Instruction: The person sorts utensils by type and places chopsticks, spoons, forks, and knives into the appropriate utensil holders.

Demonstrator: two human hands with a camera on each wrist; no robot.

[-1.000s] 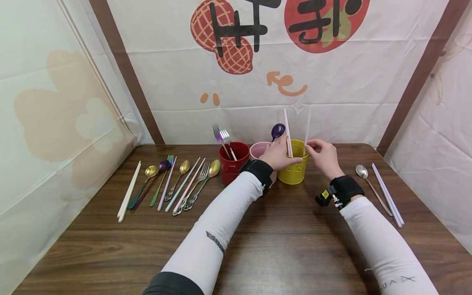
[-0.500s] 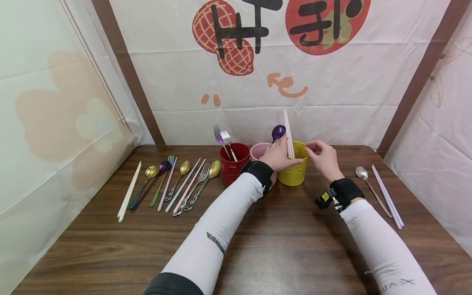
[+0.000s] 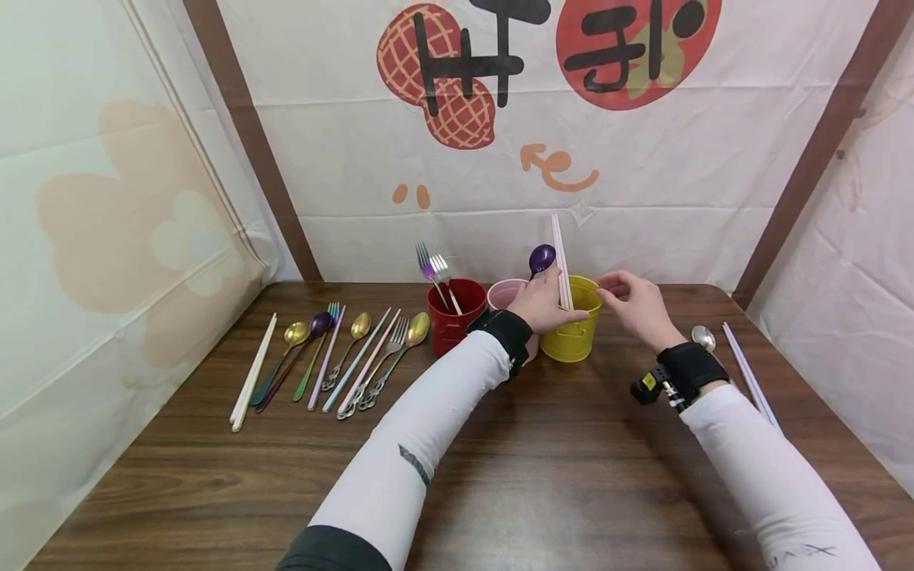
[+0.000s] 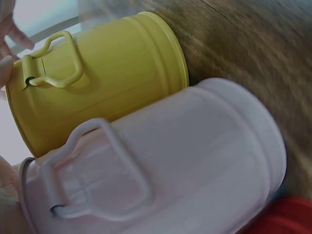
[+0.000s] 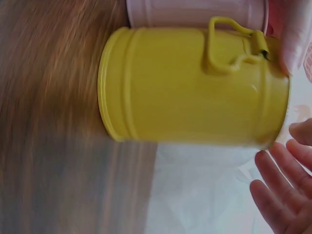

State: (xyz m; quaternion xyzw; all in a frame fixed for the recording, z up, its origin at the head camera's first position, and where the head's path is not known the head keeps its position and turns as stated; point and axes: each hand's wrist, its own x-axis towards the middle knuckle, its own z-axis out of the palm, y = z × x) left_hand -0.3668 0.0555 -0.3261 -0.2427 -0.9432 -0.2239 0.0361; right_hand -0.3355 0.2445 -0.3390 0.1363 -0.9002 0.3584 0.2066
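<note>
My left hand [image 3: 544, 306] lies over the rims of the pink bucket [image 3: 504, 292] and the yellow bucket [image 3: 566, 346], thumb stretched along the yellow rim. Behind it, pale pink chopsticks [image 3: 561, 258] stand leaning in the yellow bucket. A purple spoon [image 3: 542, 260] rises from the pink bucket, its handle covered by that hand. My right hand [image 3: 634, 308] is just right of the yellow rim, loosely bent and holding nothing. In the right wrist view its fingers [image 5: 280, 192] spread beside the bucket mouth. The left wrist view shows both bucket handles from the side.
A red bucket [image 3: 448, 337] with two forks [image 3: 443, 270] stands left of the pink one. Several spoons, forks and chopsticks lie in a row at left, including a gold spoon [image 3: 417, 329]. At right lie a silver spoon [image 3: 703, 338] and chopsticks [image 3: 746, 369], partly behind my right arm.
My right hand let go of a chopstick, which dropped beside the other in the yellow bucket. That hand then shifted slightly right, away from the rim. My left hand stayed put.
</note>
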